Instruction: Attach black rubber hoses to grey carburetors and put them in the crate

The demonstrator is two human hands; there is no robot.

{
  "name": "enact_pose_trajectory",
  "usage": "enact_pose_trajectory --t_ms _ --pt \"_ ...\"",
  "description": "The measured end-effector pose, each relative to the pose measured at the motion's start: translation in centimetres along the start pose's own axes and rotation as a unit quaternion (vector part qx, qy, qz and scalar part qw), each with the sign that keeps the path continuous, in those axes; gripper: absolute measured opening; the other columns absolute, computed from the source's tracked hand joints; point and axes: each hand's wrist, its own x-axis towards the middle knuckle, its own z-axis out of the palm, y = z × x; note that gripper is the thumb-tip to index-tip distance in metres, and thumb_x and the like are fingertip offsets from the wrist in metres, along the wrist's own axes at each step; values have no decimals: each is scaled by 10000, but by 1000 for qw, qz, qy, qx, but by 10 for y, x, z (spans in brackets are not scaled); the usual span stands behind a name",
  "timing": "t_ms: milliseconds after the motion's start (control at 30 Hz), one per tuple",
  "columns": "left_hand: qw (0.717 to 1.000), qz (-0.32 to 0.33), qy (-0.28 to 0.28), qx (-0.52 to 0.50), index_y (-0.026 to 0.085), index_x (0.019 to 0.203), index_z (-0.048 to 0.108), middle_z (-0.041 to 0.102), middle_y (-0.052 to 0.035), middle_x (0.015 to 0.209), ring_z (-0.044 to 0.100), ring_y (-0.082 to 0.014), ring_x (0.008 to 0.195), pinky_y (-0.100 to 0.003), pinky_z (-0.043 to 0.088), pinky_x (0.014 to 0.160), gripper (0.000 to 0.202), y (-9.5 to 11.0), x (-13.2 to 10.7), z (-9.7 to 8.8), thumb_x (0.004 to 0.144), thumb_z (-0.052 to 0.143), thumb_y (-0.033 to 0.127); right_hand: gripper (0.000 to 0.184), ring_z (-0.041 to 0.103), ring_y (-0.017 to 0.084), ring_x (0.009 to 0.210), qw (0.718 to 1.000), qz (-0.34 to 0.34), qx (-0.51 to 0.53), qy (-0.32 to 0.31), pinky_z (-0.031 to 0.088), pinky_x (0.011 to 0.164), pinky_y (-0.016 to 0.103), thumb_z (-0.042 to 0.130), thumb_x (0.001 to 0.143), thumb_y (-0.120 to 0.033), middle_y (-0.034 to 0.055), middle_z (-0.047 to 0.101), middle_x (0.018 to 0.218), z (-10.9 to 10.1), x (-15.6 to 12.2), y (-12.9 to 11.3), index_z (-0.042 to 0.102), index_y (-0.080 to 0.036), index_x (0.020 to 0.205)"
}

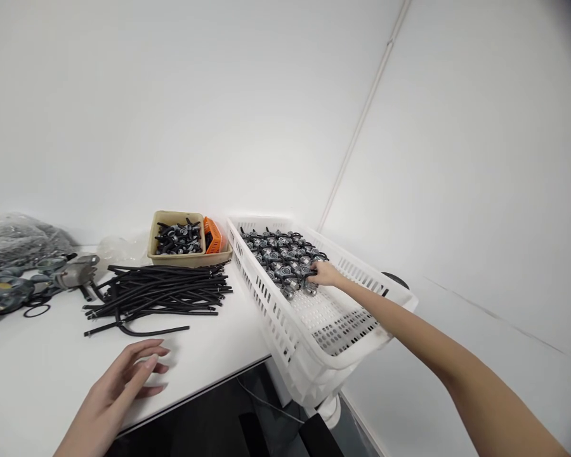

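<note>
My right hand (324,274) reaches into a white slotted crate (290,333) and closes its fingers on one of the several small grey-and-black parts (280,257) packed in the crate's far half. My left hand (124,381) lies open near the front edge of the white table (33,374), fingers stretched out, holding nothing. Just beyond it lies a bundle of black tubes (159,295), one bent tube at its front.
A beige tray (178,241) of small black parts stands behind the tubes, an orange basket (212,236) beside it. Plastic bags and grey round parts (9,273) lie at the far left. The crate overhangs the table's right end. White walls close the back and right.
</note>
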Motion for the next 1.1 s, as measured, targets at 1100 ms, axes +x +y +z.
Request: enact_pose_trajectory --t_ms 1100 --pt "1000 -6 -2 0 247 1058 557 649 -58 1043 644 -227 862 -297 595 683 437 -1 0 -1 763 561 569 709 593 217 1114 970 12 235 -63 525 843 261 715 735 -353 142 504 1368 -4 -6 14 427 -160 1353"
